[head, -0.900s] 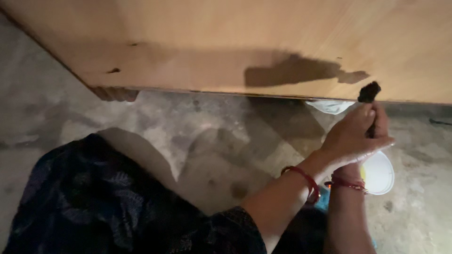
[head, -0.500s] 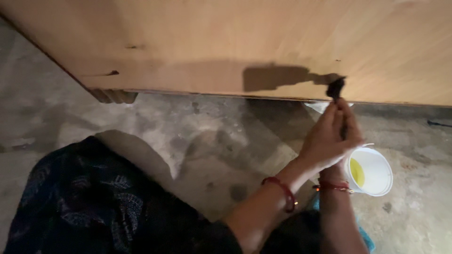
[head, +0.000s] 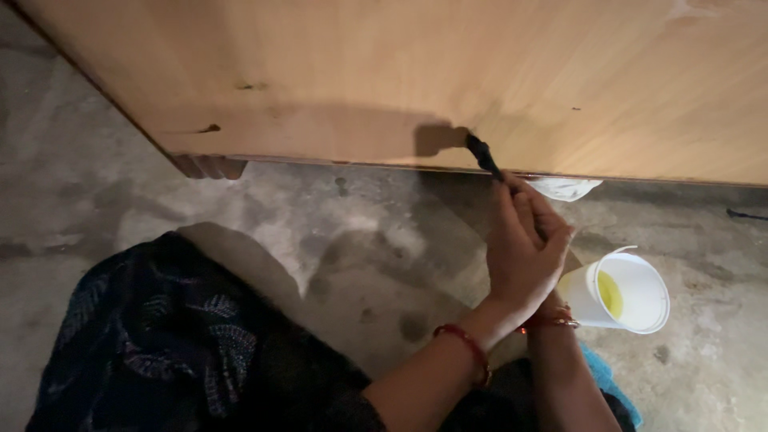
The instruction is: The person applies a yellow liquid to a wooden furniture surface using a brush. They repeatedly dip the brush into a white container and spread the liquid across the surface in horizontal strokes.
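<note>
While left hand (head: 524,252) hides right hand | grip clamped on brush (head: 483,155) | right unclear

The wooden panel (head: 448,72) blocks the way ahead; the white cup (head: 620,292) stands near on the right; the concrete floor (head: 336,232) on the left is free.

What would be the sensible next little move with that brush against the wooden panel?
Probably a short stroke along the panel's lower edge: both hands, left hand in front, grip the brush, its dark tip on the wooden panel. The white cup of yellow liquid sits close for re-dipping.
</note>
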